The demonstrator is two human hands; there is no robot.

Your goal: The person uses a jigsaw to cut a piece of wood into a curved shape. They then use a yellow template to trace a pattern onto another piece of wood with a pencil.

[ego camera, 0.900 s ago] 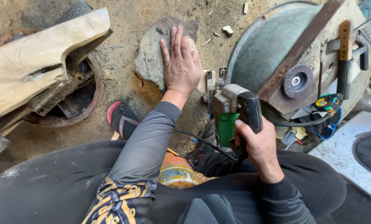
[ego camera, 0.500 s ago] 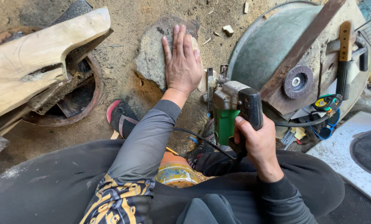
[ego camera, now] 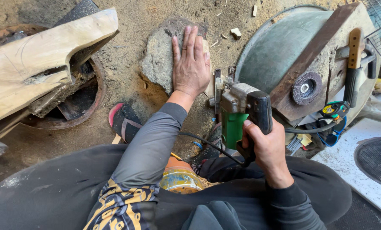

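One rusty round ring [ego camera: 37,121] at left frame holds dark scrap pieces, w/ a pale carved wood slab [ego camera: 37,55] lying across it. Upper centre, the left hand [ego camera: 191,64] lies flat, fingers spread, palm on a rough grey stone [ego camera: 158,55] set in sandy ground. Centre-right, the right hand [ego camera: 265,149] is closed round the black handle of a green & grey power planer [ego camera: 237,113]. Right, a big dished metal basin [ego camera: 275,47] sits tilted; a fibrous flap disc [ego camera: 306,88] rests on a plank.
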